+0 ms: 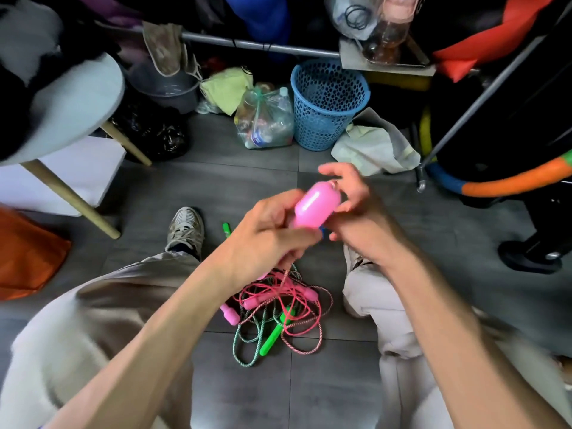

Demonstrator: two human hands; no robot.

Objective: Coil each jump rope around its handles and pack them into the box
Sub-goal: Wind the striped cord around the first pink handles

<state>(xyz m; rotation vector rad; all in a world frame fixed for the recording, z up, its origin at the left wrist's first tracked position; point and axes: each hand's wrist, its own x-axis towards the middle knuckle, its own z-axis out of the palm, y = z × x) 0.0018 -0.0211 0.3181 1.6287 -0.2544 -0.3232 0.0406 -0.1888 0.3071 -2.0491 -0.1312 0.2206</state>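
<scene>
**Pink handles held over tangled ropes**

Pink plastic handles point(314, 207), paired and blurred, gripped from the left by the left hand point(266, 239), fingers curled round the lower end. Right hand point(353, 205) meeting the upper end, thumb and fingers pinching at the cap where a small metal fitting shows. Thin cord trailing from under the left hand down to the pile.

Below, on grey floor tiles point(334, 382) between the knees: a loose tangle of ropes point(278, 311), pink, green-white and pink-white strands crossed over one another, with pink grips point(230, 315) and green grips point(272, 339) lying in it. Number of ropes not countable. One more green grip point(227, 229) near the shoe point(185, 229), mostly hidden behind the left hand.

Beyond the hands: blue basket point(328, 103), upright; just left of it a clear bag point(264, 119) of bottles; pale cloth point(374, 147) to the right. Stool point(71, 100) at upper left, its legs slanting to the floor. Orange-blue padded hoop point(507, 184) at right, cut off by the frame edge.

No box identifiable. A small blue part between the two hands, too hidden to name.
</scene>
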